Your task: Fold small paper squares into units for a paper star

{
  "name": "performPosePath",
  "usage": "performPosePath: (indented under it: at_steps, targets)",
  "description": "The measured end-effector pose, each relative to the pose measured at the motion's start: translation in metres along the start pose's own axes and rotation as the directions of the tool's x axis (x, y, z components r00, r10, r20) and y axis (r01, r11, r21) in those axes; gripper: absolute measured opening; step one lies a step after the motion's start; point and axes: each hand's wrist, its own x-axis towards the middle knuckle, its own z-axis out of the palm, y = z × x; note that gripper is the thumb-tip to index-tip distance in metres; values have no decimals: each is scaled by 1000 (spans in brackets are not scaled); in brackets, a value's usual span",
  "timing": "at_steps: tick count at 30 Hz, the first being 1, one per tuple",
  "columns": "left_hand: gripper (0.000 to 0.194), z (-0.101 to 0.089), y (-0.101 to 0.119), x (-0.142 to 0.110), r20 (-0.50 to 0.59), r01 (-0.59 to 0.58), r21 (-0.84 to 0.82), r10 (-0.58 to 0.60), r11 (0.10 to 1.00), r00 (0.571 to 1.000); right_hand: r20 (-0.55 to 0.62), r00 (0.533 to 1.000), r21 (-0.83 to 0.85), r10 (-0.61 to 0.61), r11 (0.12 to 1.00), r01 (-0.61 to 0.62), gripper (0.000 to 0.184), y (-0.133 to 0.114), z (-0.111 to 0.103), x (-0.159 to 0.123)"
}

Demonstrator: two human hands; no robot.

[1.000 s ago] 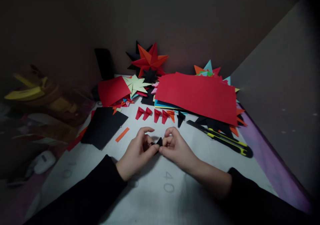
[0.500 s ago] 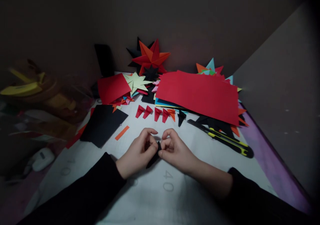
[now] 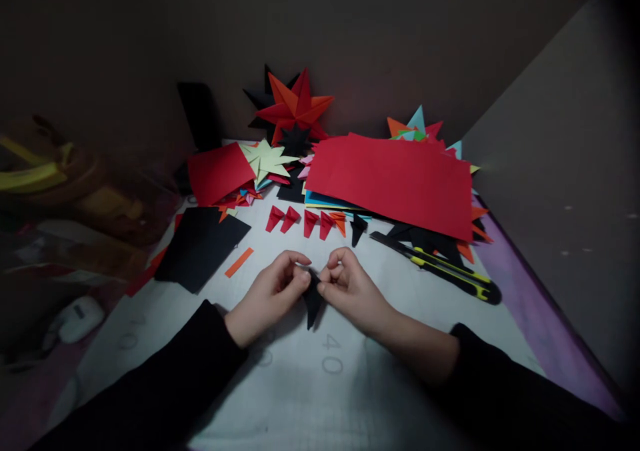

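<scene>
Between my two hands is a small folded piece of black paper [image 3: 313,303], its pointed end toward me. My left hand [image 3: 273,294] pinches its left edge with thumb and forefinger. On the opposite edge, my right hand [image 3: 354,297] grips it the same way. Just beyond my hands lies a row of small folded red paper pieces [image 3: 310,224], with a folded orange piece [image 3: 339,222] and a folded black piece [image 3: 357,229] at its right end. A narrow orange paper strip [image 3: 239,263] rests left of my left hand.
A yellow-and-black utility knife [image 3: 443,269] lies at right. Behind it are stacked red sheets [image 3: 390,177]; black sheets [image 3: 200,247] lie at left. Folded paper stars, including a red-orange one [image 3: 297,107], stand at the back. A white case [image 3: 81,319] sits at far left.
The black paper has turned between my fingers, so more of its face shows and its point aims more straight toward me. The whole view has shifted slightly.
</scene>
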Motion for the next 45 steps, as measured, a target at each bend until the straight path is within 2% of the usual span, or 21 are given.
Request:
performPosePath:
  at_steps: [6, 10, 13, 16, 19, 23, 25, 26, 28, 31, 34, 40, 45]
  targets:
    - [37, -2, 1, -2, 136, 54, -191, -28, 980, 990, -110, 990, 2, -86, 996, 86, 28, 2, 2, -1]
    - [38, -2, 3, -1, 176, 107, -189, -73, 976, 982, -151, 979, -42, -134, 991, 130, 26, 5, 3, -1]
    - [28, -2, 5, 0, 118, 91, -85, -81, 992, 990, -143, 978, -109, -152, 984, 137, 25, 8, 1, -1]
    - [23, -3, 7, 0, 28, 82, 0, -82, 997, 996, -79, 981, -207, -178, 965, 159, 20, 10, -2, -3]
    - [18, -3, 8, 1, -56, 87, -17, -88, 996, 995, -11, 970, -304, -243, 925, 229, 16, 9, -5, -4]
    - [18, -3, 9, 2, -187, 95, -122, -117, 988, 975, 117, 896, -479, -428, 766, 428, 45, 4, -7, -5]
    - [18, -4, 8, 2, -193, 96, -155, -125, 983, 973, 160, 873, -530, -461, 705, 470, 46, 2, -6, -5]
    - [18, -4, 8, 2, -180, 95, -157, -123, 983, 976, 153, 875, -537, -459, 705, 464, 44, 1, -6, -6]
    - [18, -4, 7, 1, -142, 94, -139, -114, 986, 983, 77, 900, -501, -428, 764, 406, 40, 2, -5, -6]
    - [17, -3, 5, 1, -101, 94, -106, -104, 990, 989, -91, 941, -327, -327, 902, 282, 29, 6, -7, -3]
    - [16, -2, 3, 2, -81, 76, -76, -82, 994, 993, -169, 960, -152, -223, 968, 198, 19, 7, -9, 1]
    - [17, 0, -1, 2, -41, -2, 39, 4, 999, 999, -117, 990, 3, -74, 997, 75, 25, -1, -9, 5]
    - [16, 0, 2, 2, -86, 22, -41, -26, 999, 996, -104, 994, 81, -41, 995, 50, 32, -4, -9, 5]
